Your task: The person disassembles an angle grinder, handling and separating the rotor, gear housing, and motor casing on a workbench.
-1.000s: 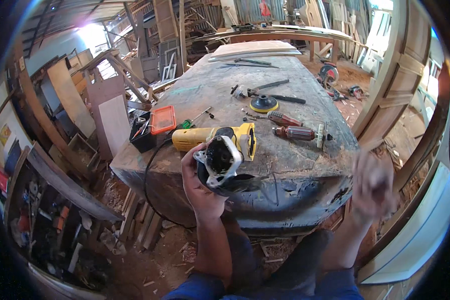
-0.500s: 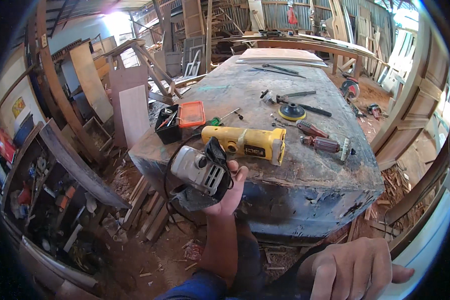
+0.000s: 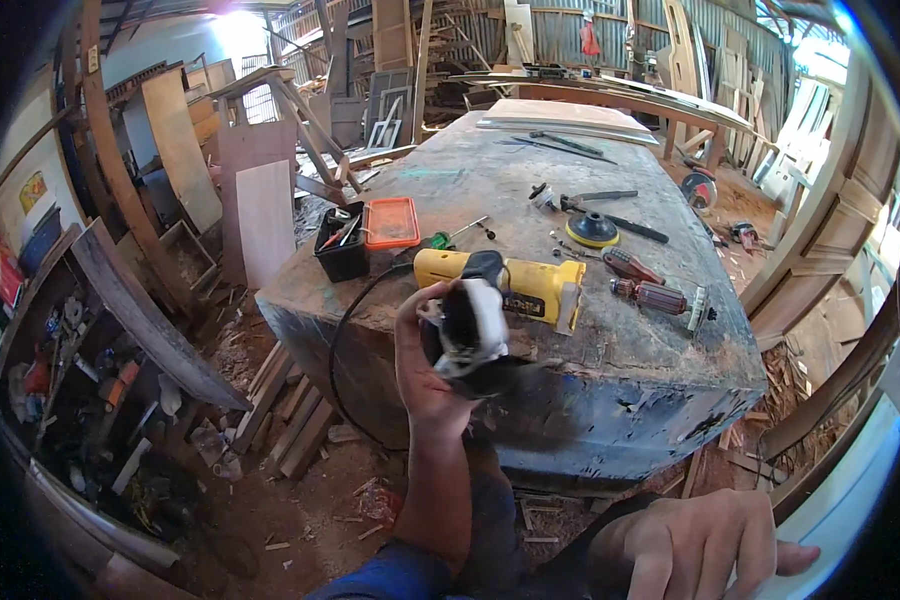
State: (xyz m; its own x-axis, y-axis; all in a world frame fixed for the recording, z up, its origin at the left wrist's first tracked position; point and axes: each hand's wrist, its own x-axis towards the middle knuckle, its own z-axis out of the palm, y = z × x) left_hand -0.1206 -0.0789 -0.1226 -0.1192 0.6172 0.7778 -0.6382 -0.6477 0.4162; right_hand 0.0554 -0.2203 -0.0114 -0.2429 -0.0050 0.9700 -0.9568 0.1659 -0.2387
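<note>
We see two bare hands with no gloves, rings or watch: the left hand (image 3: pixel 425 365) shows its thumb and palm side on a bare forearm that runs down to a blue sleeve (image 3: pixel 395 578) bunched near the elbow at the lower edge. The right hand (image 3: pixel 685 545) shows its back and knuckles, short plain nails on the fingers, and we make out no sleeve or band at its wrist, which the edge cuts off
</note>
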